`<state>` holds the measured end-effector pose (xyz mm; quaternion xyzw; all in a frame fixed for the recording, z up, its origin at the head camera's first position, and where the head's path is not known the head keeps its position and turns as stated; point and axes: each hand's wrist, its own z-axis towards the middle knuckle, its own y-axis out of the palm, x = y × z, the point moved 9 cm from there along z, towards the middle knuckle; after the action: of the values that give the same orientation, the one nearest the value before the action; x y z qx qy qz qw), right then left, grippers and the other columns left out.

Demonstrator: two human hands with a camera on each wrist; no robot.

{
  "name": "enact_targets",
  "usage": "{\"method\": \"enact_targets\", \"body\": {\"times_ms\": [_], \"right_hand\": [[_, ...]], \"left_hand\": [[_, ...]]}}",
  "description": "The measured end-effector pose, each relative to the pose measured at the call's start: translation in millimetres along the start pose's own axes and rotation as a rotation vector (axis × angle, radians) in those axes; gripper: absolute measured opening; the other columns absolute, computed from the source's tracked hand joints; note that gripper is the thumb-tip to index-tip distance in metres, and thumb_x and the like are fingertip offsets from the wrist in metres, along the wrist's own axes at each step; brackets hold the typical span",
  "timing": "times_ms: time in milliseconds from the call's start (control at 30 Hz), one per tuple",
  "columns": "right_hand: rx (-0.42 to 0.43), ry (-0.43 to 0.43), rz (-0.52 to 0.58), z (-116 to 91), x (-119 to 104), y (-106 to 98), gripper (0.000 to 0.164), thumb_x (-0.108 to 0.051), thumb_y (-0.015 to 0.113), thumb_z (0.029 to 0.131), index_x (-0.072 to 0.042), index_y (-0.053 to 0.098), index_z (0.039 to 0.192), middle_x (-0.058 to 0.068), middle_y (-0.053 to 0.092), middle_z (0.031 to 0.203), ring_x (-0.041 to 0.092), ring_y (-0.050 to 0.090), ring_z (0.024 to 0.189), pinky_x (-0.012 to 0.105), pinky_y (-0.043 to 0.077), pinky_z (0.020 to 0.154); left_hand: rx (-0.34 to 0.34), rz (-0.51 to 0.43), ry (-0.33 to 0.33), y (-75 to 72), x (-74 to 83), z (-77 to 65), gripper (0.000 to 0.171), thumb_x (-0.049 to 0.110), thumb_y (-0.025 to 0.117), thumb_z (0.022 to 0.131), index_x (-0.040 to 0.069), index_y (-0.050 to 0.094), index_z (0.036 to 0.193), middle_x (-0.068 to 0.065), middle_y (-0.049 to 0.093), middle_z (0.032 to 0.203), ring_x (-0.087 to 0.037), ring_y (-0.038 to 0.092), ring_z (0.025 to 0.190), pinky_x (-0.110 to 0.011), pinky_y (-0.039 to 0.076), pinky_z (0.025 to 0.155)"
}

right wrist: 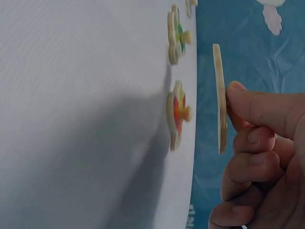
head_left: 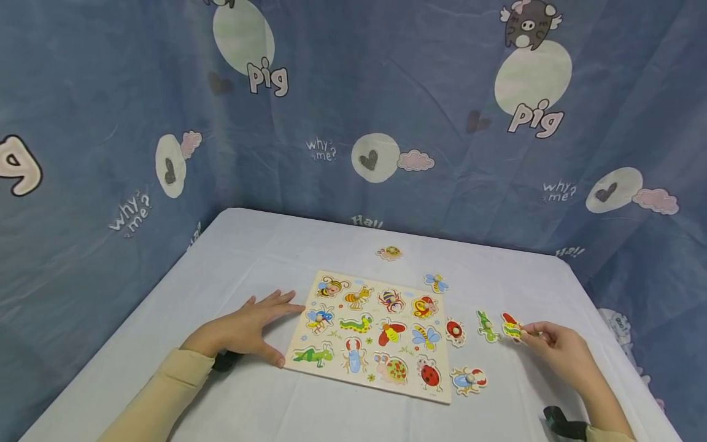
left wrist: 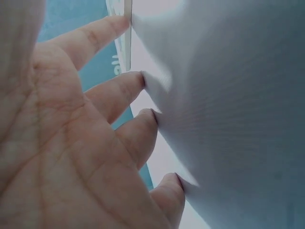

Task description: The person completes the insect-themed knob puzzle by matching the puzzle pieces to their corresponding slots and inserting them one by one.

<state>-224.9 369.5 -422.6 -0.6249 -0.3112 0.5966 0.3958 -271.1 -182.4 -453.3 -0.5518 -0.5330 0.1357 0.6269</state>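
**Steadying at left, pinching at right**

At left, the left grip [head_left: 248, 325] is spread, its thumb at the near left corner of the board [head_left: 331, 373] and one finger touching the left edge; we judge that light pressure here suffices against sliding. Beyond the board's far edge we find the snail piece [head_left: 390, 253]. Farther right, the blue-winged piece [head_left: 436, 283], red bug piece [head_left: 455, 331] and blue beetle piece [head_left: 469, 380] lie just beside the board, followed by the green piece [head_left: 487, 327] and the red-winged piece [right wrist: 176, 119]. At far right, the right grip [head_left: 558, 350] pinches the green-and-yellow piece [right wrist: 220, 102] between thumb and fingers; the right wrist view shows it edge-on, apart from the desk [head_left: 265, 245] and over the red-winged piece. The fingers hide its attachment, so we cannot tell whether they hold a knob. To handle it well, we recommend a central pinch, a level face and clearance above the red-winged piece's upright knob.

The desk has a white, faintly creased covering. Around it we see a blue curtain [head_left: 331, 92]: "why me?" lettering and hearts on the left panel, pigs, pale discs and pink clouds across the back, and soft folds at right.
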Motion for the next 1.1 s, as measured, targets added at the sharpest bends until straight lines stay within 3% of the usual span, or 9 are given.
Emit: {"method": "enact_targets", "body": {"times_ms": [233, 567, 1100], "right_hand": [[0.035, -0.078, 0.012, 6.2, -30.6, 2.1, 0.034, -0.033, 0.069, 0.095, -0.002, 0.071, 0.108, -0.004, 0.042, 0.063, 0.005, 0.036, 0.055, 0.024, 0.030, 0.049], [0.004, -0.094, 0.050, 14.5, -67.4, 14.7, 0.028, -0.028, 0.070, 0.095, -0.004, 0.072, 0.109, -0.003, 0.039, 0.063, 0.008, 0.035, 0.056, 0.024, 0.029, 0.048], [-0.051, -0.173, 0.124, 28.2, -112.4, 40.3, 0.022, -0.029, 0.073, 0.093, -0.010, 0.073, 0.105, -0.003, 0.038, 0.061, 0.011, 0.036, 0.053, 0.024, 0.030, 0.047]], "left_hand": [[-0.013, 0.018, 0.009, -0.1, 1.1, 0.3, 0.108, 0.064, 0.086, 0.061, 0.029, 0.042, 0.153, -0.010, 0.019, 0.169, -0.041, 0.008, 0.156, -0.076, 0.003, 0.116], [-0.030, 0.032, 0.014, -1.6, 0.7, 7.0, 0.125, 0.066, 0.089, 0.054, 0.027, 0.033, 0.158, -0.013, 0.014, 0.169, -0.042, 0.005, 0.156, -0.075, 0.005, 0.117], [-0.030, 0.028, 0.009, -1.2, 1.5, 6.1, 0.122, 0.065, 0.089, 0.055, 0.027, 0.035, 0.157, -0.011, 0.013, 0.170, -0.042, 0.004, 0.156, -0.076, 0.004, 0.117]]}}
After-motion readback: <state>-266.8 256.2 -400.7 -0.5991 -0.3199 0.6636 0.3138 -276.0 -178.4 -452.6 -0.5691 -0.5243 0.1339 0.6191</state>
